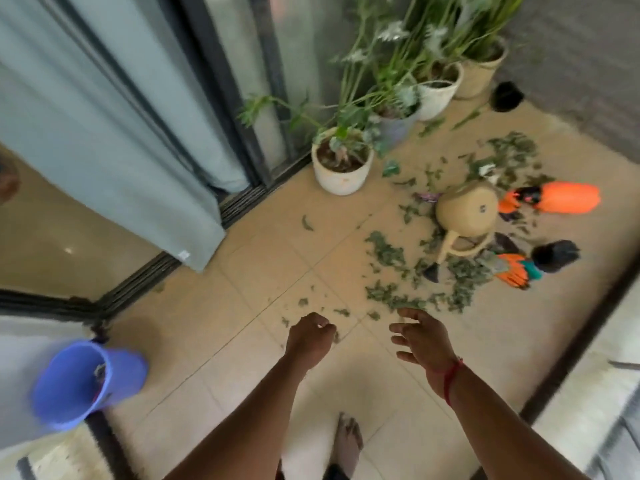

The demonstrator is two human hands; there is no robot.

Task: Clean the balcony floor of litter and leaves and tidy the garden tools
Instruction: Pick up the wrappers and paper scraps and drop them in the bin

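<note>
Green litter: torn green leaves (388, 252) lie strewn over the beige tiled balcony floor (242, 271), thickest in the right half of the frame and thinning toward the centre, just ahead of the hands.
Left hand: the left hand (311, 336) sits at lower centre with its fingers curled into the palm; nothing shows inside them.
Right hand: the right hand (420, 337), apart from the left, has its fingers spread and loose and holds nothing. Its tips are over the nearest edge of the leaf patch.
Why so: the spread hand looks placed to rake up the closest leaves first.
Watering can: a beige plastic watering can (465, 211) lies on its side among the leaves, right of centre, with its base turned to the camera. Its long axis runs from the body at upper right to the spout at lower left, and the spout points toward lower centre. It looks toppled, not stored.
Gloves and tool: orange gardening gloves (512, 271) lie below and right of the can. To the can's right is an orange-and-black tool (568, 197), lying near horizontal and too blurred to name.
Bucket: a violet-blue plastic bucket (86, 382) sits at lower left, well apart from the leaves, its mouth open upward. It is probably where the litter goes.
Planters: white round plant pots (341, 168) line the glass door at upper centre.
Stage: early, by my reading, with most of the litter on the floor.
</note>
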